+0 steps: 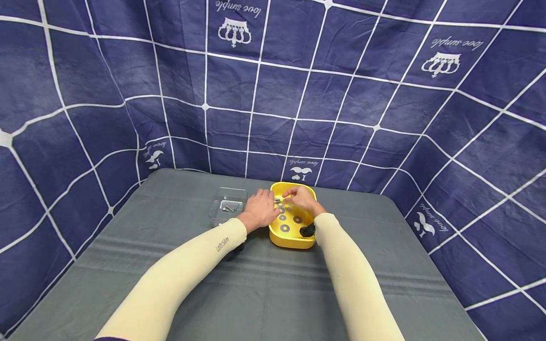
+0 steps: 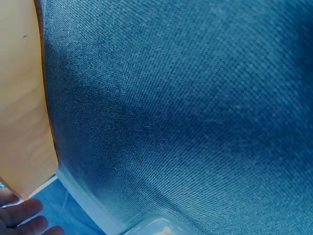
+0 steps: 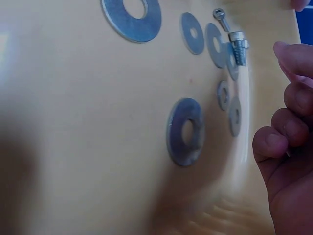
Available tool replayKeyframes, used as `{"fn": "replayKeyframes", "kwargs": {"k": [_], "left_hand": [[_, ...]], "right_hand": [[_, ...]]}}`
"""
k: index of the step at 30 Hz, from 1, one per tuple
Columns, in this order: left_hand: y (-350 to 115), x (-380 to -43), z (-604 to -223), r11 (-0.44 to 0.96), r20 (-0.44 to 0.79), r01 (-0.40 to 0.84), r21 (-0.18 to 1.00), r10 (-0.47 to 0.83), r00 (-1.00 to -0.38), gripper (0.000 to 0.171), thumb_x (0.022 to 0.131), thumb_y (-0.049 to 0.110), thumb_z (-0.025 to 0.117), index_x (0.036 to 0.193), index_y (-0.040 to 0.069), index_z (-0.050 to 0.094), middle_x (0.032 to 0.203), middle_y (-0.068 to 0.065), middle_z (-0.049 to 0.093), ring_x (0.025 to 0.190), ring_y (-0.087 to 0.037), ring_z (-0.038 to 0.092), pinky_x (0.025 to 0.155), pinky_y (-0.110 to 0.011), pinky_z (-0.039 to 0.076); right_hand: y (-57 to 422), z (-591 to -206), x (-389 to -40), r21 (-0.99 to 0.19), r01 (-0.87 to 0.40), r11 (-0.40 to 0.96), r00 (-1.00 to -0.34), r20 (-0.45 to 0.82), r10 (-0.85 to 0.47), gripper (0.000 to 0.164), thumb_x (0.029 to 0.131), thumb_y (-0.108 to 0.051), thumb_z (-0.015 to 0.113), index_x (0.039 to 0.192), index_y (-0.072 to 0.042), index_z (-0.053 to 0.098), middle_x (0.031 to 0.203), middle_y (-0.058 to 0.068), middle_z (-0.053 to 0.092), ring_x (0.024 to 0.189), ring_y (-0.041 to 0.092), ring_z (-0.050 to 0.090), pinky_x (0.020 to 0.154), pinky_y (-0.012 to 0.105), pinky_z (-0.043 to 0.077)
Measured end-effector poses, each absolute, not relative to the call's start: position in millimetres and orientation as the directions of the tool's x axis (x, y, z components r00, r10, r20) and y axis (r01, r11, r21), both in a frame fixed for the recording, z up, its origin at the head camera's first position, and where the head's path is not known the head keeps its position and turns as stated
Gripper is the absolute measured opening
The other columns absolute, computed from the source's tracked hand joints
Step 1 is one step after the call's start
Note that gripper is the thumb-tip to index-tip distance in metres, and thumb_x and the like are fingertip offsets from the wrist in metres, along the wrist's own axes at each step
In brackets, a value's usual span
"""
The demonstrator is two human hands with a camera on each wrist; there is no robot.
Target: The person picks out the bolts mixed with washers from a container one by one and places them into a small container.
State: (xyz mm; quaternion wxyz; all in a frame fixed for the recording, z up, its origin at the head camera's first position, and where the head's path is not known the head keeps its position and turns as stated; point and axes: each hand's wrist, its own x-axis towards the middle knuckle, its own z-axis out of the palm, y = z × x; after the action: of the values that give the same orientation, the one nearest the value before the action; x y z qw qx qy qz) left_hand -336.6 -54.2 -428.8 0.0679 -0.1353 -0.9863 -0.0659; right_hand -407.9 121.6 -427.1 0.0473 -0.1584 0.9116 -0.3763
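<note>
A yellow bin (image 1: pixel 291 243) holds several flat washers (image 3: pixel 186 132) and a few hex socket screws (image 3: pixel 238 48). My left hand (image 1: pixel 260 207) rests at the bin's left rim, its fingertips reaching over the edge near the screws. Some of its fingers show at the lower left of the left wrist view, fairly straight. My right hand (image 1: pixel 300 198) is inside the bin at the far end, beside the screws. In the right wrist view its lower fingers bend loosely toward the palm, and I see no screw or washer between the fingertips. The palm is hidden.
Left of the bin, a clear plastic box (image 1: pixel 232 192) contains some screws (image 1: pixel 230 208). A black object (image 1: pixel 307 231) shows at my right wrist. Grey cloth (image 1: pixel 264 293) covers the table, and blue checked curtains (image 1: pixel 273 85) surround its back and sides.
</note>
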Motion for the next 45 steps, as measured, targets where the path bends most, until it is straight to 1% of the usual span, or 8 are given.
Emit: {"fn": "replayKeyframes", "kwargs": {"k": [7, 10, 15, 20, 29, 33, 37, 45], "left_hand": [[-50, -336, -428, 0.956, 0.146, 0.272, 0.111, 0.255, -0.956, 0.058, 0.097, 0.043, 0.053, 0.136, 0.001, 0.05, 0.129, -0.015, 0.057, 0.125, -0.03, 0.05, 0.102, -0.047, 0.047], [-48, -336, -428, 0.957, 0.145, 0.272, 0.105, 0.256, -0.956, 0.059, 0.098, 0.044, 0.052, 0.138, 0.001, 0.049, 0.13, -0.014, 0.057, 0.126, -0.029, 0.05, 0.102, -0.047, 0.047], [-46, -335, -426, 0.955, 0.15, 0.276, 0.11, 0.258, -0.954, 0.059, 0.098, 0.044, 0.052, 0.138, 0.001, 0.048, 0.13, -0.015, 0.057, 0.126, -0.029, 0.05, 0.102, -0.047, 0.047], [-45, -334, -427, 0.955, 0.15, 0.274, 0.116, 0.256, -0.955, 0.058, 0.098, 0.043, 0.053, 0.137, 0.001, 0.049, 0.13, -0.015, 0.058, 0.125, -0.03, 0.05, 0.101, -0.047, 0.047], [-44, -334, -428, 0.96, 0.163, 0.262, 0.097, 0.244, -0.956, 0.056, 0.098, 0.041, 0.052, 0.138, 0.002, 0.049, 0.128, -0.014, 0.059, 0.123, -0.029, 0.052, 0.1, -0.046, 0.048], [-45, -332, -426, 0.961, 0.158, 0.258, 0.097, 0.241, -0.958, 0.057, 0.099, 0.042, 0.052, 0.139, 0.002, 0.048, 0.127, -0.014, 0.059, 0.122, -0.029, 0.052, 0.1, -0.046, 0.048], [-46, -332, -425, 0.963, 0.157, 0.255, 0.086, 0.24, -0.958, 0.059, 0.099, 0.044, 0.052, 0.139, 0.001, 0.048, 0.126, -0.014, 0.059, 0.121, -0.029, 0.051, 0.1, -0.046, 0.048], [-49, -333, -426, 0.968, 0.136, 0.243, 0.055, 0.234, -0.963, 0.061, 0.098, 0.05, 0.053, 0.134, 0.001, 0.051, 0.125, -0.015, 0.058, 0.122, -0.029, 0.05, 0.099, -0.046, 0.047]], "right_hand": [[122, -436, -406, -0.74, -0.193, 0.645, -0.948, -0.03, -0.318, 0.016, 0.089, -0.008, 0.071, 0.102, 0.001, 0.075, 0.065, -0.004, 0.046, 0.058, 0.009, 0.039, 0.055, 0.02, 0.031], [123, -439, -406, -0.748, -0.18, 0.639, -0.949, -0.038, -0.312, 0.016, 0.09, -0.007, 0.069, 0.103, 0.001, 0.075, 0.066, -0.004, 0.047, 0.055, 0.009, 0.037, 0.053, 0.021, 0.03], [124, -445, -407, -0.758, -0.17, 0.63, -0.956, -0.03, -0.293, 0.018, 0.09, -0.006, 0.066, 0.104, 0.0, 0.075, 0.068, 0.0, 0.05, 0.054, 0.01, 0.039, 0.053, 0.022, 0.032], [122, -449, -408, -0.767, -0.178, 0.616, -0.959, -0.005, -0.283, 0.019, 0.089, -0.006, 0.067, 0.106, 0.001, 0.075, 0.07, -0.001, 0.053, 0.056, 0.01, 0.041, 0.054, 0.022, 0.033], [119, -452, -408, -0.81, -0.109, 0.576, -0.969, -0.042, -0.244, 0.021, 0.089, -0.007, 0.07, 0.109, -0.001, 0.074, 0.072, 0.002, 0.055, 0.06, 0.014, 0.046, 0.055, 0.024, 0.037], [116, -453, -410, -0.808, -0.091, 0.582, -0.973, -0.051, -0.224, 0.019, 0.089, -0.006, 0.069, 0.107, -0.004, 0.074, 0.075, 0.001, 0.058, 0.061, 0.014, 0.048, 0.055, 0.024, 0.038], [114, -454, -412, -0.804, -0.073, 0.59, -0.975, -0.068, -0.212, 0.02, 0.089, -0.007, 0.07, 0.108, -0.005, 0.074, 0.075, 0.001, 0.057, 0.06, 0.015, 0.047, 0.055, 0.024, 0.038], [109, -456, -412, -0.801, -0.099, 0.59, -0.968, -0.061, -0.244, 0.022, 0.088, -0.006, 0.07, 0.11, -0.004, 0.074, 0.074, 0.002, 0.058, 0.06, 0.014, 0.048, 0.054, 0.023, 0.039]]}}
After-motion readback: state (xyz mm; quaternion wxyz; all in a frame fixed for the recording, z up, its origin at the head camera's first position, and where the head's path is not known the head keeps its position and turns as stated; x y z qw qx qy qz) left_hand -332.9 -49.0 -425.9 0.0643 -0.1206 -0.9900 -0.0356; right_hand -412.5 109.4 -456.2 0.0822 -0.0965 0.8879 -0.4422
